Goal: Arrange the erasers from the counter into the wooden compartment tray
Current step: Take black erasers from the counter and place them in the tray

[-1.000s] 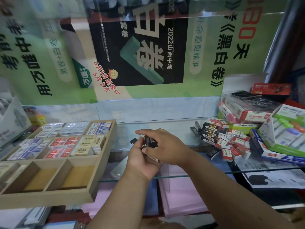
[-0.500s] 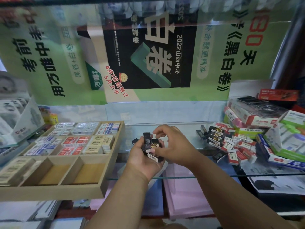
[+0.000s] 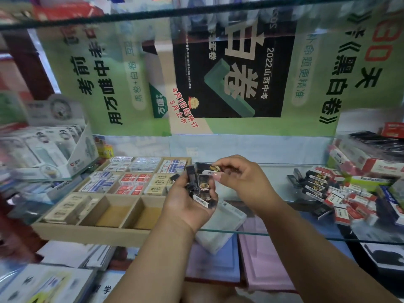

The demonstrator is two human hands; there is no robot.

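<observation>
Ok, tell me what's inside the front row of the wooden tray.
In the wooden tray, the front-left compartment holds beige erasers. The middle compartment and right compartment show bare wood, though the left hand covers the right one's far corner.

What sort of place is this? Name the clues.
Most likely a stationery shop counter. A wooden compartment tray holds sorted packaged erasers, more boxed stock is heaped on the glass counter at right, and a green exam-book poster hangs behind.
</observation>
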